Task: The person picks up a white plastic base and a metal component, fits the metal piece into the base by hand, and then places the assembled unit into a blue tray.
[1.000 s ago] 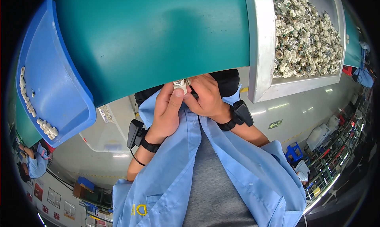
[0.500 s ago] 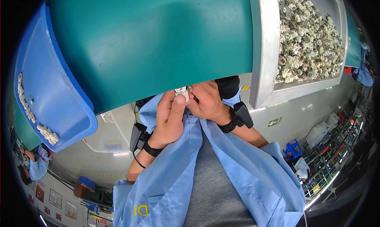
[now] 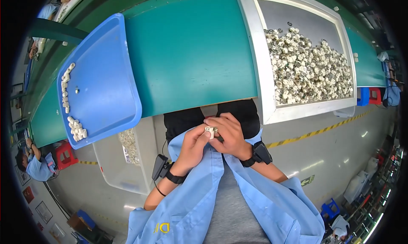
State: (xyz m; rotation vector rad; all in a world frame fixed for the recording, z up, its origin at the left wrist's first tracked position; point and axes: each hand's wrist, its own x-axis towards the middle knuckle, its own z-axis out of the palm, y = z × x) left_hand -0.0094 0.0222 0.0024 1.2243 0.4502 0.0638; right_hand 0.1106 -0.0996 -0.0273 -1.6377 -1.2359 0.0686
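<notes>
In front of my body, just off the bench's near edge, both hands meet around a small white block-shaped part. My left hand pinches it from the left, thumb on its near face. My right hand closes on its right side, where a small metal piece shows. The fingertips behind the part are hidden. On the left a blue tray carries several similar white parts along its left side. A metal-framed tray on the right bears a heap of small white and metal pieces.
The green bench top lies between the trays. Below the bench at left stands a translucent bin with small pieces inside. A person in blue sits at far left near a red stool. Yellow-striped tape marks the floor.
The view has tilted, so more of the bench and both trays show. My hands now appear slightly lower and to the right in the picture, still closed around the white part.
</notes>
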